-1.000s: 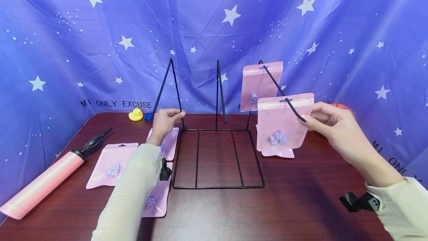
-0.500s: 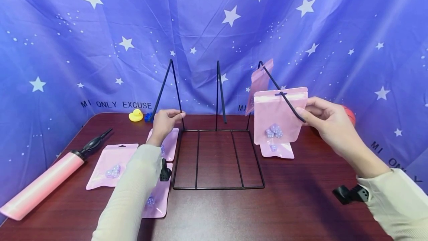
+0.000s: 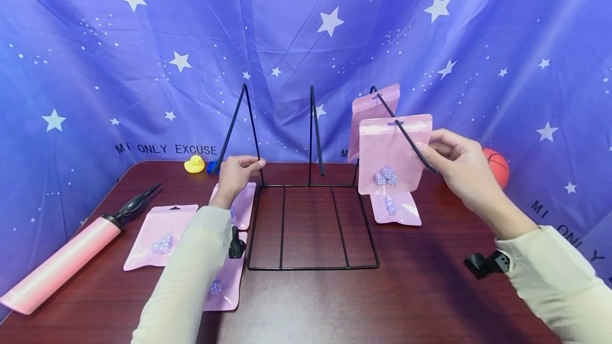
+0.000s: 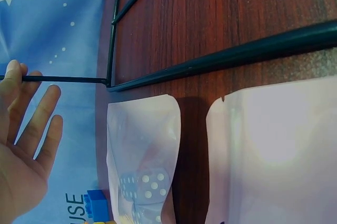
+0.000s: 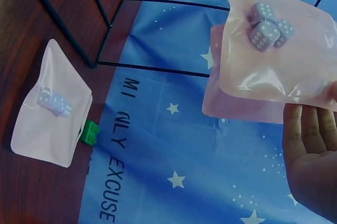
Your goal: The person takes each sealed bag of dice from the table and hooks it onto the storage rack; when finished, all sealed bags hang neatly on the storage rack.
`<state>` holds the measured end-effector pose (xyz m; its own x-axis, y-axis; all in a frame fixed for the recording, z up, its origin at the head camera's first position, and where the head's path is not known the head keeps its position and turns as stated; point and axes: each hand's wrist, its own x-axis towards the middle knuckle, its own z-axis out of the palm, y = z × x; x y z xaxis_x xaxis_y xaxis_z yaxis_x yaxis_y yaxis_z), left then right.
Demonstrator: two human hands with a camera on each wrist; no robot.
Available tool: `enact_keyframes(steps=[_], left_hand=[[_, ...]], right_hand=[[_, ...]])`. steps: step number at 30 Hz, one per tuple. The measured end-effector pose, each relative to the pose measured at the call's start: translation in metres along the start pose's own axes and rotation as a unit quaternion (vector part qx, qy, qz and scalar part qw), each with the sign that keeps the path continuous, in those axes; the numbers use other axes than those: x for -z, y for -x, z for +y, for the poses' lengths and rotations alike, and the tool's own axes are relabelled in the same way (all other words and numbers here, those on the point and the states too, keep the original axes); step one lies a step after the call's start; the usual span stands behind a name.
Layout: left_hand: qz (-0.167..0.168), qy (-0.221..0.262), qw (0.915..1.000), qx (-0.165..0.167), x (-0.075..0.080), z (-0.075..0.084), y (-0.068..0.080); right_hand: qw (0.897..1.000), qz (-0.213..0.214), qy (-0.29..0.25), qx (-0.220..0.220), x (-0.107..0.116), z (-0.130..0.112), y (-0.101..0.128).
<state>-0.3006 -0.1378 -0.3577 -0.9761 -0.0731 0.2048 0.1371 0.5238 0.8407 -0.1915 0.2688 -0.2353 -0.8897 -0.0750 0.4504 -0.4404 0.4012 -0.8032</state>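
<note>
A black wire rack (image 3: pixel 311 267) stands mid-table with three slanted prongs. My left hand (image 3: pixel 252 163) holds the lower rod of the left prong (image 4: pixel 63 79), fingertips against the metal. My right hand (image 3: pixel 429 148) pinches the right edge of a pink bag (image 3: pixel 389 147) with purple dice (image 5: pixel 266 24) inside. That bag is threaded by its top slot on the right prong (image 3: pixel 410 145), about halfway up. Higher on the same prong, behind it, hangs a second pink bag (image 3: pixel 370 102). Below, another pink bag (image 3: pixel 399 211) lies flat on the table.
Three more pink dice bags (image 3: pixel 160 235) (image 3: pixel 243 203) (image 3: pixel 221 286) lie left of the rack. A pink hand pump (image 3: pixel 62 261) lies at the far left. A yellow duck (image 3: pixel 194 164) and blue brick (image 3: pixel 210 168) sit by the backdrop, an orange ball (image 3: pixel 498 168) at right.
My right hand has moved up and left, sliding the pink bag higher along the right prong toward the bag behind it, which swung. The left hand has stayed put.
</note>
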Motion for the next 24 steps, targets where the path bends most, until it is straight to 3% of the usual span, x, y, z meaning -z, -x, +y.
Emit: enact_keyframes(steps=[9,24], left_hand=[[-0.001,-0.001,1.0000,0.000,0.000,-0.001,-0.001],[-0.007,0.007,0.9999,0.008,0.001,0.002,0.002]], right_hand=[[0.996,0.012,-0.092,-0.009,-0.008,0.005,-0.010],[0.998,0.047,-0.045,-0.011,-0.021,0.006,-0.030]])
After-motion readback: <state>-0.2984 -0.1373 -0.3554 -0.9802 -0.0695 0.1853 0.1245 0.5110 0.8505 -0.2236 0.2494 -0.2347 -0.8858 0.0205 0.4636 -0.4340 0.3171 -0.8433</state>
